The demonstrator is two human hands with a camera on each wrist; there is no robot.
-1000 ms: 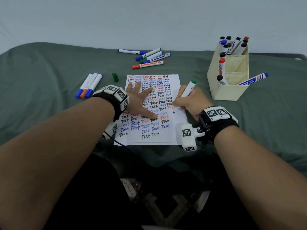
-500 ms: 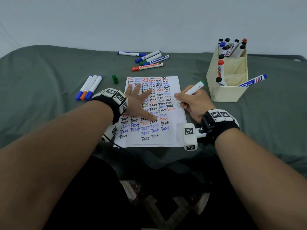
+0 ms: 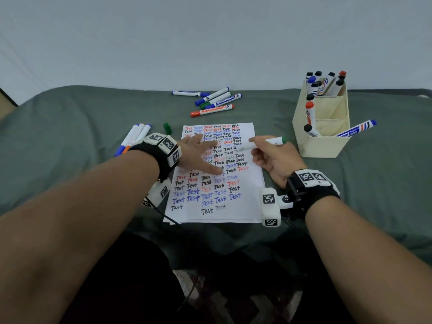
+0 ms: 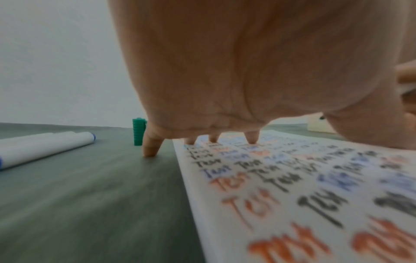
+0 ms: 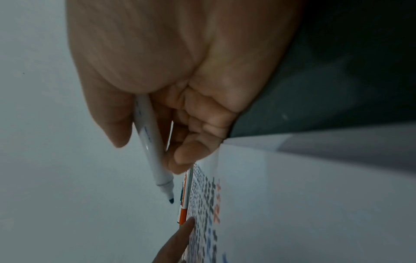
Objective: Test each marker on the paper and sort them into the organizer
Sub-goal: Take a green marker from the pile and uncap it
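Note:
A white paper (image 3: 217, 202) covered with rows of "Test" lies on the green cloth. My left hand (image 3: 201, 155) rests flat on it with fingers spread; the left wrist view shows the fingertips (image 4: 252, 138) touching the paper (image 4: 292, 186). My right hand (image 3: 253, 143) pinches an uncapped green marker (image 3: 268, 142), held almost level just above the paper's right part, tip pointing left. In the right wrist view the marker (image 5: 150, 142) shows a bare dark tip. Its green cap (image 3: 167, 128) stands upright left of the paper. A cream organizer (image 3: 322, 146) at right holds several markers.
Several capped markers (image 3: 210, 101) lie behind the paper, and three more (image 3: 134, 139) lie to its left near my wrist. A blue marker (image 3: 355, 129) leans out over the organizer's right wall. A pale wall rises behind the table.
My right hand has lifted the green marker off the paper and tipped it from a writing angle to nearly level. The left hand has stayed flat on the paper.

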